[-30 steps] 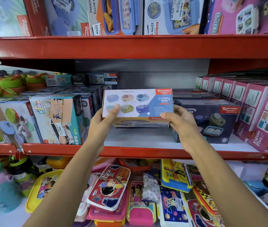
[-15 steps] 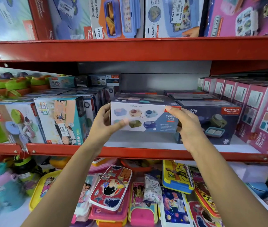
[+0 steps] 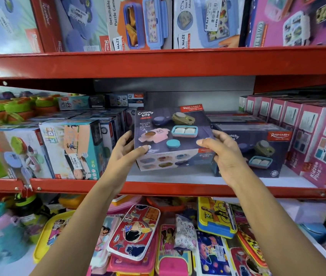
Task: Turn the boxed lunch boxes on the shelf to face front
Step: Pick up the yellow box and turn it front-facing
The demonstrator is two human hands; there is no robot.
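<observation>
At the centre of the frame a Crunchy Bite lunch box carton (image 3: 173, 137) is held between both hands above the white deck of the middle shelf (image 3: 178, 187). The left hand (image 3: 127, 151) is pressed against the carton's left end, thumb on the near lower corner and fingers spread behind. The right hand (image 3: 222, 151) is pressed against its right end, thumb laid on the dark printed face. Neither hand is curled shut; the carton is pinched between them.

The carton is tilted: its dark main face, with the brand name and pictured containers, is turned upward and toward the camera, while a pale side panel showing small colour variants faces front beneath it. Whether its lower rear edge touches the shelf cannot be told.

Just to the right a matching Crunchy Bite carton (image 3: 257, 154) stands with its dark face already to the front. Pink Kidzee Plus cartons (image 3: 317, 140) are ranged at the far right, and a teal kids' lunch box carton (image 3: 74, 148) stands at the left.

The step in hand is judged to be the rotation of this carton, partly done. The next move calls for the top edge to be tipped back until the dark face is upright, then for the carton to be set down flush beside its neighbour, square to the red shelf lip.
</observation>
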